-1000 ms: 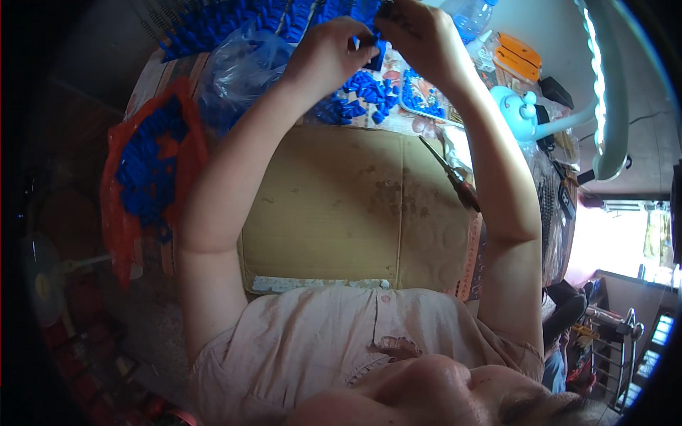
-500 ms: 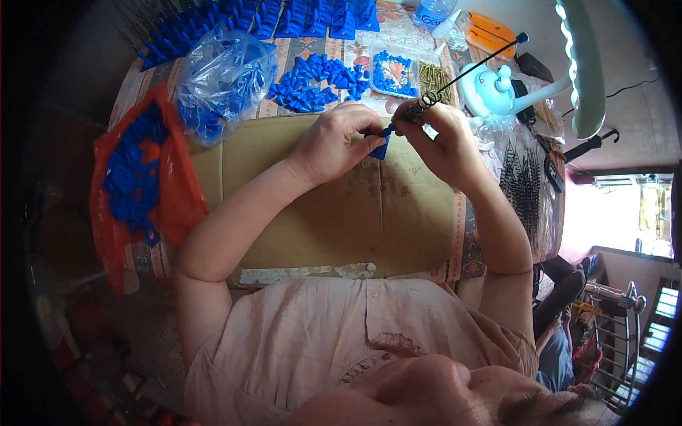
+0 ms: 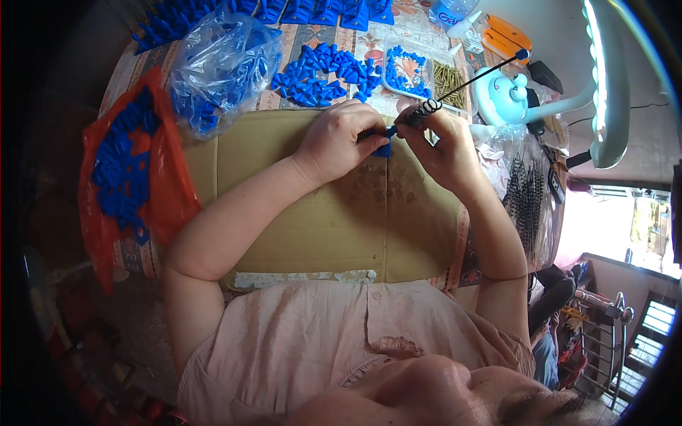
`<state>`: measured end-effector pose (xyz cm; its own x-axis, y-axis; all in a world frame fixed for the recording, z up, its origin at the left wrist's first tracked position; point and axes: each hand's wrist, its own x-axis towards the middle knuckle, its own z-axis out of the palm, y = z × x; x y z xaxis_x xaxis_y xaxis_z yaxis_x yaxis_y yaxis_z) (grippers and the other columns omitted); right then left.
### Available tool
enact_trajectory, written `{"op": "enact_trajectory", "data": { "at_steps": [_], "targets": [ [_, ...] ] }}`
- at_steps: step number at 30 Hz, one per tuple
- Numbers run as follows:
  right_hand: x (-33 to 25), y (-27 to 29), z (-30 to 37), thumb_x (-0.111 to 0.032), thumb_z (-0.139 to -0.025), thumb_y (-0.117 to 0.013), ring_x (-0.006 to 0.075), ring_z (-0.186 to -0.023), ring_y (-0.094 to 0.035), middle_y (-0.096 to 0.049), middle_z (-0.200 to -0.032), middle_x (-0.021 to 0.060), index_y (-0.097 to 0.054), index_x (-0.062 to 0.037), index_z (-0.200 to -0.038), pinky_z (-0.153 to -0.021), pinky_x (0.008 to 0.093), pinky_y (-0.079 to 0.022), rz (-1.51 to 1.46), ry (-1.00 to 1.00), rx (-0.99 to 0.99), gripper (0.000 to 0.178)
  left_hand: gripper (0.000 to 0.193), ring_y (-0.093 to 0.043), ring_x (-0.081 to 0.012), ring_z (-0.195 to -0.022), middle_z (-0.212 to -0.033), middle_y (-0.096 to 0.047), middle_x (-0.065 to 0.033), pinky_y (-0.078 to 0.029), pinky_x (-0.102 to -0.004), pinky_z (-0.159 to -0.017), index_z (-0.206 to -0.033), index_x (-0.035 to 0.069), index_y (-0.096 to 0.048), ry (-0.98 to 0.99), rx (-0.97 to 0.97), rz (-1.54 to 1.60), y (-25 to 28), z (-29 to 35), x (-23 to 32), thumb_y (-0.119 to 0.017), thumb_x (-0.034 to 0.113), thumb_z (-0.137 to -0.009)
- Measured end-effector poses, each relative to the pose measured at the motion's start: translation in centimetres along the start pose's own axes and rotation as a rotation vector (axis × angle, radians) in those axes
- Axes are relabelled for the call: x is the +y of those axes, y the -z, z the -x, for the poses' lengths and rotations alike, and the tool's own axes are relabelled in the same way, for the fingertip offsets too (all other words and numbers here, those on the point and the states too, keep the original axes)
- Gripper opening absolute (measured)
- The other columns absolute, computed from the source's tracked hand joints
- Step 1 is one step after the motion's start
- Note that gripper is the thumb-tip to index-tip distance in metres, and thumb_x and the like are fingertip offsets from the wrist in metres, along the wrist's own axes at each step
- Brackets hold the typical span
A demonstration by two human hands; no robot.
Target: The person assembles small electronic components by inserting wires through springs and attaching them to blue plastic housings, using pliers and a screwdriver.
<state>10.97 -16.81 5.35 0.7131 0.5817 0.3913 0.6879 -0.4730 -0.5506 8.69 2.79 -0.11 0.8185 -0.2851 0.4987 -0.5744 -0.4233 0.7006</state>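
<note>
at the upper centre of the frame, over the cardboard sheet (image 3: 305, 227), the left hand (image 3: 344, 138) pinches a blue plastic piece (image 3: 384, 150) between thumb and fingers, apparently to steady it. the right hand (image 3: 442, 142) grips the lower end of a black spring (image 3: 420, 112), fingertips closed, its stem slanting to the upper right, probably to stay clear. blue cones (image 3: 320, 84) and brass-coloured pins (image 3: 446, 79) lie near the top, seemingly for easy reach.
</note>
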Motion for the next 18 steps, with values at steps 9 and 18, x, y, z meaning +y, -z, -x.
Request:
{"op": "enact_trajectory", "data": {
  "at_steps": [9,18],
  "targets": [
    [0.01,-0.16,-0.17,-0.006,-0.082,-0.065,0.0201,-0.057,-0.058,-0.06,-0.068,0.0083,-0.065,-0.0046,-0.085,-0.053,0.0312,-0.045,-0.101,-0.013,0.012,0.004,0.013,-0.06,-0.0285,-0.081,-0.081,-0.064,-0.0093,-0.049,-0.0383,-0.074,-0.078,0.004,-0.062,0.005,0.021,0.03,-0.26,-0.22,-0.19,-0.073,0.007,-0.072],
    [-0.1,0.5,-0.29,-0.013,-0.08,-0.069,0.0233,-0.06,-0.061,-0.061,-0.068,0.0084,-0.067,-0.0061,-0.086,-0.055,0.0337,-0.047,0.002,-0.07,-0.042,0.009,0.013,-0.061,-0.0284,-0.082,-0.083,-0.066,-0.0098,-0.048,-0.037,-0.078,-0.083,0.003,-0.066,0.007,0.002,0.024,-0.1,0.06,-0.14,-0.074,0.005,-0.074]
  ]
}}
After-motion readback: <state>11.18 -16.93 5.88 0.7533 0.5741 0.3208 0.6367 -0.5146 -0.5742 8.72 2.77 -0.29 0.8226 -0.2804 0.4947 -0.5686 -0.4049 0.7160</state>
